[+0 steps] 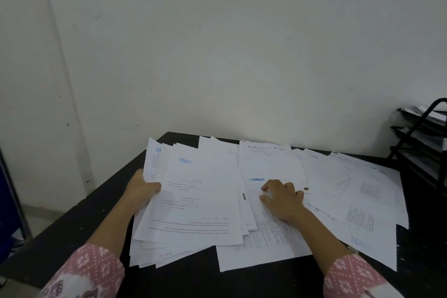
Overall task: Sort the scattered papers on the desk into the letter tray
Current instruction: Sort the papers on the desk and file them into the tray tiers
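The left hand (142,189) grips the left edge of a paper stack (193,201), with the thumb on top. Just right of it, the right hand (283,198) rests on loose sheets (338,189) with bent, spread fingers and holds nothing. Far to the right of both hands, the black letter tray (420,143) stands on the desk (254,280).

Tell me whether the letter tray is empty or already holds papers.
Not empty: white sheets lie in the top tier of the letter tray; the lower tiers are too dim to tell.
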Tool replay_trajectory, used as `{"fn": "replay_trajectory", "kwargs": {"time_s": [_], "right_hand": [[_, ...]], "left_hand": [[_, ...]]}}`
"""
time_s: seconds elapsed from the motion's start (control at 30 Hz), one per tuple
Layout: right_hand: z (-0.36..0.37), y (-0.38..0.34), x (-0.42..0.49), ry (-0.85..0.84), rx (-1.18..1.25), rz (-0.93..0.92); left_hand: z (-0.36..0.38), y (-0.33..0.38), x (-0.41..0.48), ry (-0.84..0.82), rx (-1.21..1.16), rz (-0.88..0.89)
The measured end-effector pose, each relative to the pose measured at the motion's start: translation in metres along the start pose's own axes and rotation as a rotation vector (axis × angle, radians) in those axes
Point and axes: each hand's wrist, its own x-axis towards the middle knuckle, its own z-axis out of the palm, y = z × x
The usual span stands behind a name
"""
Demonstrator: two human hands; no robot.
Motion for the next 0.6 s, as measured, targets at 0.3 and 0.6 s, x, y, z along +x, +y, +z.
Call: {"fn": "replay_trajectory", "kwargs": {"time_s": [0.3, 0.6], "right_hand": [[0.006, 0.002, -0.012, -0.064, -0.141, 0.031], [-0.005, 0.02, -0.018, -0.082, -0.108, 0.085]], "left_hand": [[0.006, 0.002, -0.004, -0.173, 0.095, 0.057], [0.0, 0.018, -0.017, 0.048, -0.123, 0.164]]}}
